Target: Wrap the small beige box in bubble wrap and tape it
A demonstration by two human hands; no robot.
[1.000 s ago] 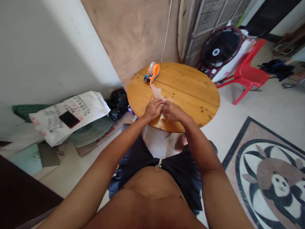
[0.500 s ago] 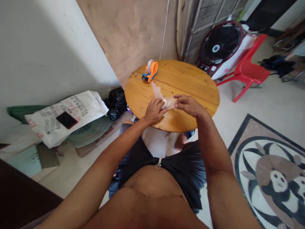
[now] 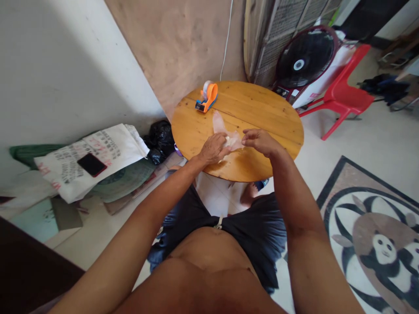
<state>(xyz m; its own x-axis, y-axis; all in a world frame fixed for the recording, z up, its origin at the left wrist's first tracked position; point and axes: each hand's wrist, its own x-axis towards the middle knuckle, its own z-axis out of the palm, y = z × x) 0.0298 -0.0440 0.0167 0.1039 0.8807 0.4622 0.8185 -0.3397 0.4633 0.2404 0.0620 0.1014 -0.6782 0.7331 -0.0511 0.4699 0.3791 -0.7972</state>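
A thin, see-through pinkish plastic bag (image 3: 220, 123) lies crumpled on the round wooden table (image 3: 258, 109). My left hand (image 3: 214, 148) is closed on the bag's near part, and something whitish shows beside its fingertips, too small to make out. At the bag's right end, my right hand (image 3: 260, 141) has its thumb and fingers pinched together on the edge. Farther back on the tabletop stands an orange and blue tape dispenser (image 3: 207, 97) with a roll of tape in it, apart from both hands.
Left of the table, a black phone (image 3: 92, 164) rests on a white printed sack (image 3: 124, 144), near a black plastic bag (image 3: 160, 137). A dark round fan (image 3: 306, 59) and a red plastic chair (image 3: 348, 93) stand at the back right. A wooden board (image 3: 183, 43) rises behind the table.
Both hands have shifted slightly to the right with the plastic bag. The bag's far end has turned a little and lies farther right, away from the tape dispenser.
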